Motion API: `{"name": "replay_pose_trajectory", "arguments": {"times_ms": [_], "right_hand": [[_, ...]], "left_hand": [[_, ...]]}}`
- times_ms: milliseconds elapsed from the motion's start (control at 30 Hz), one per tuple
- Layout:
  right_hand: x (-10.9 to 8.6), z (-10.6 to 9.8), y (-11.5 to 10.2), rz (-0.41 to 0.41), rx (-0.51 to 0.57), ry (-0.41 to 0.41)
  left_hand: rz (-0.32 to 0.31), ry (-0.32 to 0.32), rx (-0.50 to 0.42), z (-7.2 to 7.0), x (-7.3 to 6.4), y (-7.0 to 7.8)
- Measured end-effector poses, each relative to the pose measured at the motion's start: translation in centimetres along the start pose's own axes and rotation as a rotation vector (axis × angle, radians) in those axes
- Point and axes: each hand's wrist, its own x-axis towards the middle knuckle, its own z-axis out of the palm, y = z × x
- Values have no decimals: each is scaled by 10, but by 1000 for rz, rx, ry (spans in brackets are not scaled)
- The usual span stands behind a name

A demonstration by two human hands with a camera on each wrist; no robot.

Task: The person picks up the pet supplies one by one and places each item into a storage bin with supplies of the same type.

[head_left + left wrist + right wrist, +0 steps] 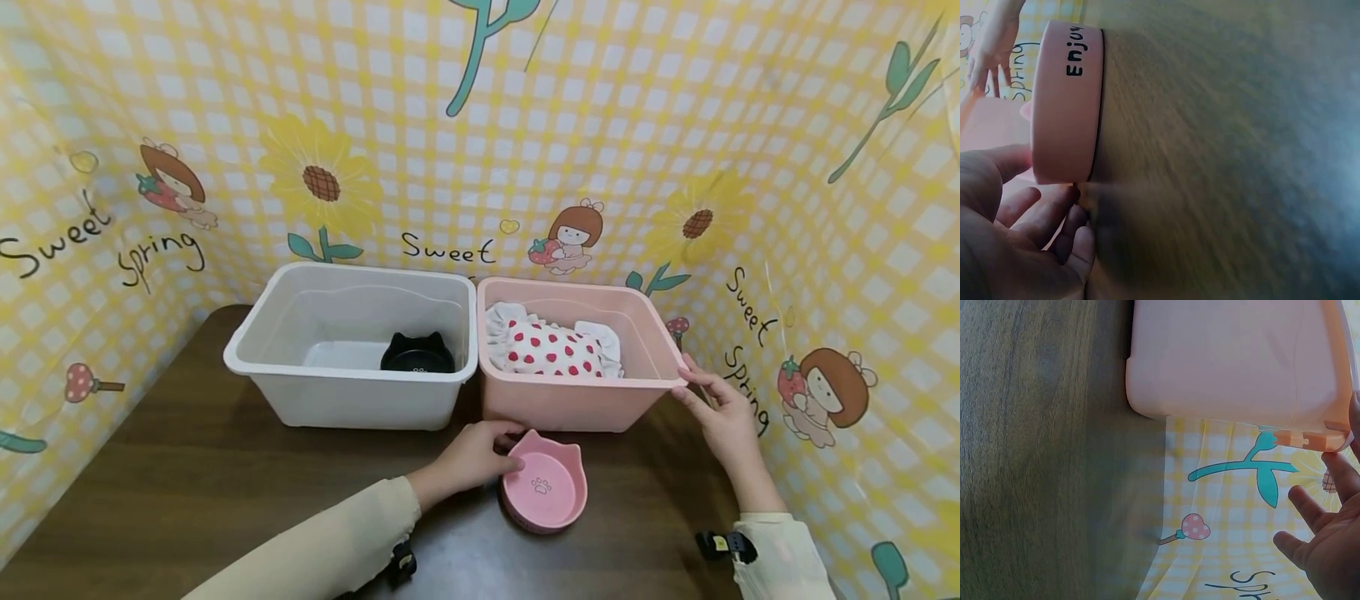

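Note:
A pink cat-eared pet bowl (546,492) with a paw print inside sits on the table before the pink bin (570,404); "Enjoy" is lettered on its side. My left hand (474,457) pinches its left edge, thumb at the rim and fingertips low by the base in the left wrist view. At the pink bin's front right corner, my right hand (726,417) grips the rim between thumb and index finger. The other fingers of that hand (1335,531) are spread apart. Inside the pink bin lies a small white ruffled pillow (555,348) with red strawberries.
A white bin (360,400) stands against the pink bin's left side, with a black cat-eared bowl (417,354) in its right end. Both bins are on a dark wooden table (187,467). Yellow checked cloth (420,167) hangs behind and at both sides.

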Motion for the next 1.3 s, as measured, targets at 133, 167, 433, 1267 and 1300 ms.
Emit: {"name": "replay_pose_trajectory", "arguments": {"times_ms": [133, 167, 433, 1267, 1300], "right_hand": [[1, 1, 6, -12, 11, 7], [1, 1, 6, -14, 13, 7], [0, 2, 6, -21, 11, -1], [0, 0, 4, -28, 1, 12], [0, 0, 4, -30, 2, 13]], "left_hand": [[22, 37, 16, 6, 5, -2], [19, 45, 22, 7, 5, -2], [-28, 126, 87, 10, 8, 2], [19, 189, 98, -4, -10, 13], [28, 194, 96, -7, -11, 15]]}}
